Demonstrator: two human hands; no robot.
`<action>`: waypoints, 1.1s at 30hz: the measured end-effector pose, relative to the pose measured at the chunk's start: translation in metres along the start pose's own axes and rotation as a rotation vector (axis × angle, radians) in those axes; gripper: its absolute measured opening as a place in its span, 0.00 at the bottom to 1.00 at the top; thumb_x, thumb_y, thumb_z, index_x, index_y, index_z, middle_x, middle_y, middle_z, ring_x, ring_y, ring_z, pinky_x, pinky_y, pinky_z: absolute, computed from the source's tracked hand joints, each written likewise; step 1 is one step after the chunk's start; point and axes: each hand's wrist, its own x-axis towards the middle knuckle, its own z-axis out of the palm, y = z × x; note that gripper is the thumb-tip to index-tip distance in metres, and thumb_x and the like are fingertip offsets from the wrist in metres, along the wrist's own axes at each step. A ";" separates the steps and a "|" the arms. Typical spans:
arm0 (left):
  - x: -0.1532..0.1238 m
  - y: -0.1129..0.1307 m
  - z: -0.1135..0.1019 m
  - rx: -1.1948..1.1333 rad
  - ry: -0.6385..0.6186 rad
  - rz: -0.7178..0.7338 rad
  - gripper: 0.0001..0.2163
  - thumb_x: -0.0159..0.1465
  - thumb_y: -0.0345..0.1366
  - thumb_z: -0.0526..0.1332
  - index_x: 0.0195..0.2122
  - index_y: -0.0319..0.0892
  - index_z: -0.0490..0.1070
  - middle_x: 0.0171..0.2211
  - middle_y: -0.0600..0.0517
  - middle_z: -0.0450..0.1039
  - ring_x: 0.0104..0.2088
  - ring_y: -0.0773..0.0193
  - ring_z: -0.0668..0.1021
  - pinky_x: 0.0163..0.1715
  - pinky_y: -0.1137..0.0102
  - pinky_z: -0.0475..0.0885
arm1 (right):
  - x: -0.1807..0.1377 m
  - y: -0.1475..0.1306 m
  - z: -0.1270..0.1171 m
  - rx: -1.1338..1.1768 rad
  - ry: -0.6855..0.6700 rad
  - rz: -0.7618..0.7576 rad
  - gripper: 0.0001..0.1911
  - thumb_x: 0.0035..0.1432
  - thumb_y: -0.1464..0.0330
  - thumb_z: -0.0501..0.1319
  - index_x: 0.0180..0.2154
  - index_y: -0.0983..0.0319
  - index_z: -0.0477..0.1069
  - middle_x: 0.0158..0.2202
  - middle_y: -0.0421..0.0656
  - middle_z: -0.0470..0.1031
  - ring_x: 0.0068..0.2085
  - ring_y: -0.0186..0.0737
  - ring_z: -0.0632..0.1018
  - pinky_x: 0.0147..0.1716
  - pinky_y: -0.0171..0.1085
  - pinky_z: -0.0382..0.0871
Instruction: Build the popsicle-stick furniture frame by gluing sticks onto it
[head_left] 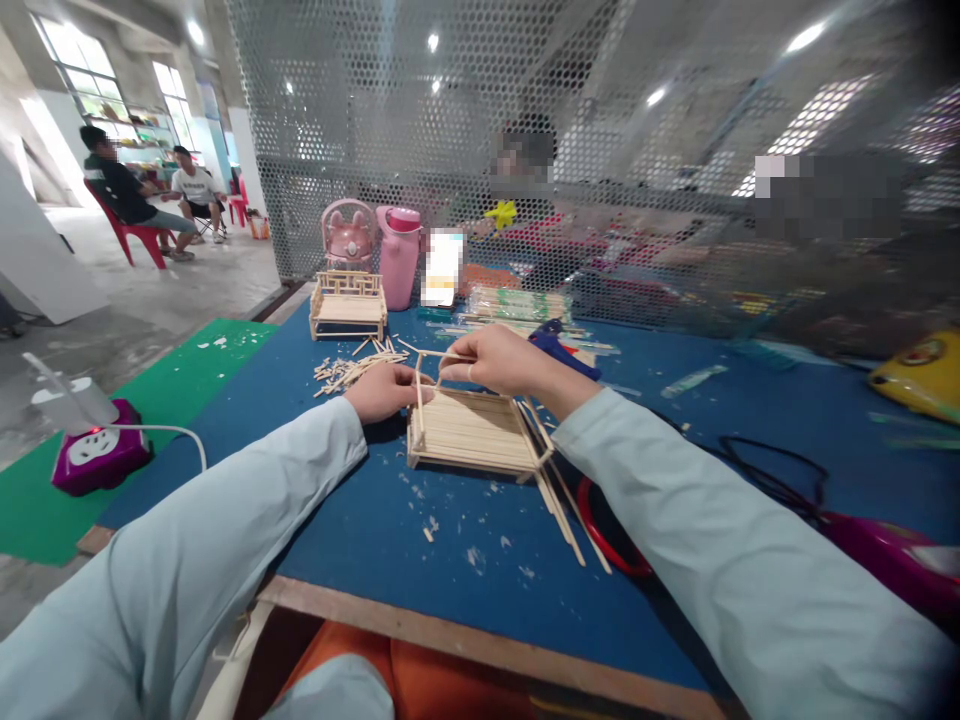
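Note:
A small bench of pale wooden sticks (472,430) stands on the blue table, with a slatted seat and a thin frame rising at its left end. My left hand (384,392) is closed on the bench's back left corner, thumb and fingers against the frame. Over the back edge, my right hand (501,360) pinches a thin wooden stick (439,372) at the upright frame; its fingertips are partly hidden. Behind my left hand lies a heap of short cut sticks (352,372). A finished-looking small stick bench (349,305) with a railed back stands farther away.
Long loose sticks (564,505) and a red-handled tool (600,520) lie by my right forearm. Blue pliers-like tool (562,352), bagged sticks (517,303), a pink bottle (400,258) and a phone (444,268) stand behind. A perforated metal screen (375,120) closes the far side; people sit beyond.

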 end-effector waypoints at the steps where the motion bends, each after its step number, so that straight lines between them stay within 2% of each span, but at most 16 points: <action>1: 0.000 0.000 0.000 -0.002 0.000 -0.001 0.15 0.49 0.37 0.66 0.36 0.36 0.77 0.29 0.48 0.78 0.32 0.62 0.76 0.40 0.66 0.70 | 0.000 0.000 0.000 0.011 -0.011 0.005 0.09 0.49 0.66 0.60 0.24 0.65 0.74 0.18 0.36 0.58 0.23 0.29 0.58 0.23 0.32 0.51; 11: 0.001 -0.003 0.000 -0.002 0.015 -0.004 0.18 0.47 0.39 0.67 0.38 0.34 0.76 0.29 0.49 0.77 0.32 0.62 0.75 0.42 0.65 0.68 | 0.000 -0.002 -0.001 0.054 -0.034 0.026 0.11 0.47 0.64 0.61 0.27 0.65 0.75 0.19 0.38 0.63 0.24 0.29 0.61 0.23 0.32 0.53; 22: 0.002 -0.003 0.001 -0.035 -0.003 -0.009 0.16 0.48 0.37 0.66 0.38 0.36 0.77 0.30 0.49 0.78 0.32 0.63 0.76 0.42 0.64 0.69 | 0.002 0.001 0.001 -0.015 -0.005 0.013 0.10 0.48 0.66 0.59 0.26 0.65 0.76 0.17 0.37 0.61 0.22 0.29 0.59 0.23 0.33 0.50; 29: 0.001 -0.002 0.000 -0.014 0.029 -0.005 0.18 0.46 0.39 0.68 0.37 0.35 0.77 0.29 0.49 0.77 0.31 0.63 0.75 0.41 0.65 0.69 | 0.002 0.000 0.000 -0.017 0.001 0.033 0.10 0.47 0.66 0.60 0.28 0.65 0.78 0.18 0.38 0.65 0.22 0.29 0.61 0.24 0.32 0.52; 33: 0.000 -0.001 0.001 -0.092 -0.011 -0.013 0.18 0.45 0.40 0.68 0.35 0.34 0.77 0.27 0.49 0.77 0.28 0.64 0.75 0.40 0.66 0.69 | 0.002 -0.001 -0.001 -0.014 -0.002 0.026 0.10 0.47 0.66 0.61 0.28 0.65 0.78 0.18 0.38 0.64 0.23 0.29 0.62 0.23 0.32 0.52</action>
